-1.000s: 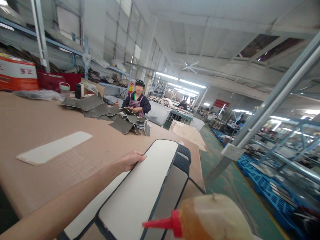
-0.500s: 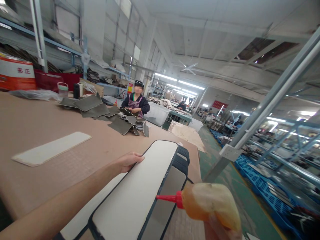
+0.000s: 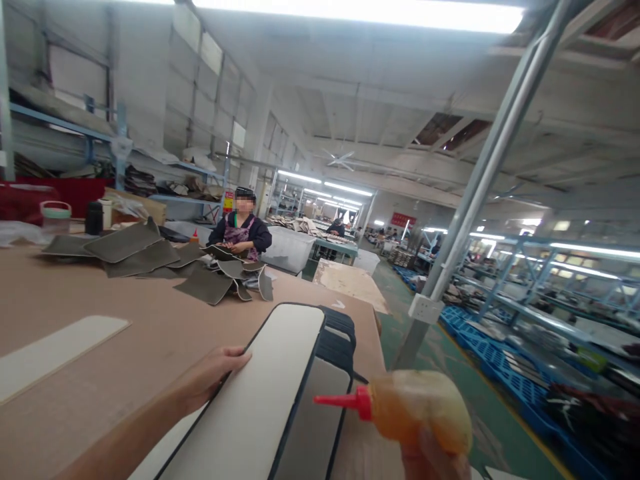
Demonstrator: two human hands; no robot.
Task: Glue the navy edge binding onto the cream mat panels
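A long cream-white panel (image 3: 255, 387) with rounded corners and a dark edge lies tilted across the lower middle. My left hand (image 3: 220, 373) grips its left edge, thumb on top and fingers underneath. At the lower right, my right hand (image 3: 435, 457) is wrapped round a squeeze bottle (image 3: 420, 407) of amber liquid, probably glue. The bottle lies sideways, its red pointed nozzle (image 3: 340, 401) aimed left. The nozzle's tip appears just right of the panel's dark edge, with a small gap. More dark-edged panels (image 3: 320, 407) are stacked under and beside the held one.
Another white panel (image 3: 55, 353) lies on the brown tabletop (image 3: 165, 340) at left. Dark grey pieces (image 3: 130, 247) are heaped at the back, where a co-worker (image 3: 241, 230) sits. A metal post (image 3: 465, 207) rises beyond the table's right edge; blue pallets (image 3: 500, 353) line the floor.
The view has shifted right and up, so the background sits further left. The nozzle tip, earlier at the panel's right edge, now shows slightly apart from it. Both hands keep their holds.
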